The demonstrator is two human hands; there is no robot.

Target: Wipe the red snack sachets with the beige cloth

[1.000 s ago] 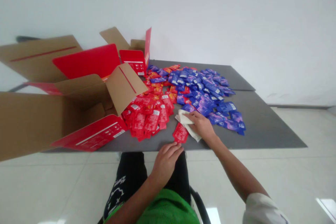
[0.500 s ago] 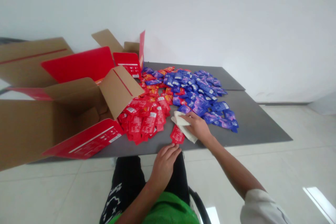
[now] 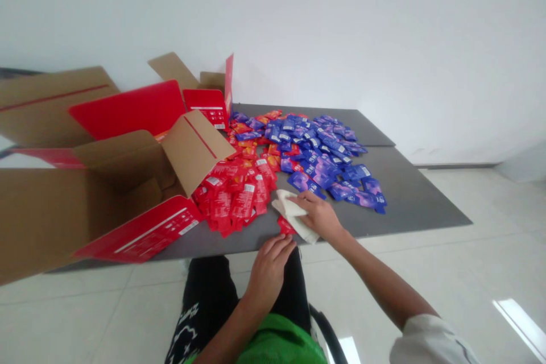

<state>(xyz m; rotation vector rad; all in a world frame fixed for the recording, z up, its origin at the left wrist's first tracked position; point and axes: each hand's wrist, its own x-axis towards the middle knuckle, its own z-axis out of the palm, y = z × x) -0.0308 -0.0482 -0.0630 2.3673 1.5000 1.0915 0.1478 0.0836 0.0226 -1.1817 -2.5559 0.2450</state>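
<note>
White cloth (image 3: 292, 207) over red packet (image 3: 284, 225)

Right hand (image 3: 321, 216) grips the soft-looking cloth; left hand (image 3: 269, 267), fingers extended, touches the packet near the edge of the grey table (image 3: 420, 199); packet probably light, slippery, best held by its rim

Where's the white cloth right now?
Head view, slightly right of and below centre: the white cloth is in the right hand, partly covering a red packet the left hand touches.
</note>
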